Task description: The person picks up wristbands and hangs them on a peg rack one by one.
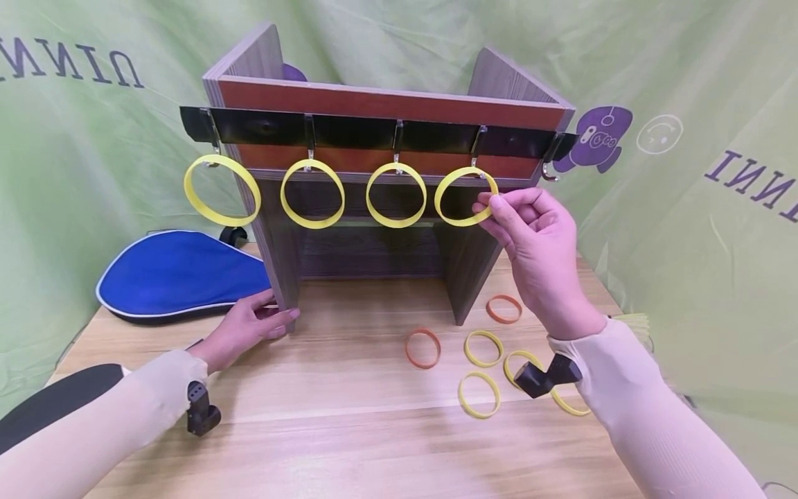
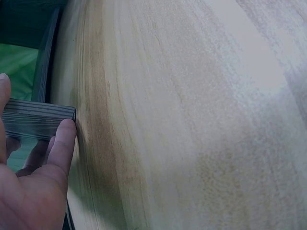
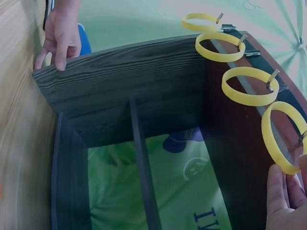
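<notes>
A grey wood-grain shelf unit (image 1: 283, 256) has a black strip (image 1: 355, 132) of metal hooks across its front. Yellow rings hang on the first (image 1: 215, 216), second (image 1: 314, 224) and third hooks from the left. My right hand (image 1: 541, 242) pinches the right side of another yellow ring (image 1: 461, 222), which loops over the fourth hook. In the right wrist view the same ring (image 3: 271, 143) tilts against its hook, fingertips at its lower edge. Low on the left, my left hand (image 1: 249, 331) grips the bottom front corner of the unit's side panel (image 2: 41, 115), thumb on the front edge.
The fifth hook (image 1: 548, 173) at the right end bears no ring. On the table lie two orange rings (image 1: 408, 353) and several yellow ones (image 1: 480, 414), right of centre. A blue paddle-shaped case (image 1: 181, 270) lies left of the unit; a dark rounded object (image 1: 62, 395) is nearer.
</notes>
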### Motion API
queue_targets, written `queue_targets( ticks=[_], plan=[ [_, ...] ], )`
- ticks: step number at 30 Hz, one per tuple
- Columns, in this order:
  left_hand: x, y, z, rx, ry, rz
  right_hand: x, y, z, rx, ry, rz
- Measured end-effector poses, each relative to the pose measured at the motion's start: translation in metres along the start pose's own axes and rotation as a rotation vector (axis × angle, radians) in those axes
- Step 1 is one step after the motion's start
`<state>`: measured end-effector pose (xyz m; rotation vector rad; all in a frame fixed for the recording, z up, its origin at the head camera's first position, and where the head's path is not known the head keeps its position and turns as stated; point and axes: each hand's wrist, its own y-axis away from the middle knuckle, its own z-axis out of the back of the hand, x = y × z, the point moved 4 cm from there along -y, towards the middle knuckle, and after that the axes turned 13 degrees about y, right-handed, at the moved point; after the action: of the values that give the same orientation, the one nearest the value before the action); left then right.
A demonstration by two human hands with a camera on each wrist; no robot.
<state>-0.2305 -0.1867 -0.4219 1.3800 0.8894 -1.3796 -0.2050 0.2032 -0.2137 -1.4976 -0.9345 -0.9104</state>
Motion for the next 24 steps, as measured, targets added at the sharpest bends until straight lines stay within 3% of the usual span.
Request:
queue_targets(
  ticks=[13, 24],
  plan=[
    [0.002, -0.001, -0.002, -0.006, 0.027, 0.003, -0.011, 0.001, 0.000, 0.045, 0.000, -0.026],
    [0.002, -0.001, 0.000, -0.005, 0.014, -0.003, -0.038, 0.010, 0.003, 0.144, 0.118, -0.127]
  ],
)
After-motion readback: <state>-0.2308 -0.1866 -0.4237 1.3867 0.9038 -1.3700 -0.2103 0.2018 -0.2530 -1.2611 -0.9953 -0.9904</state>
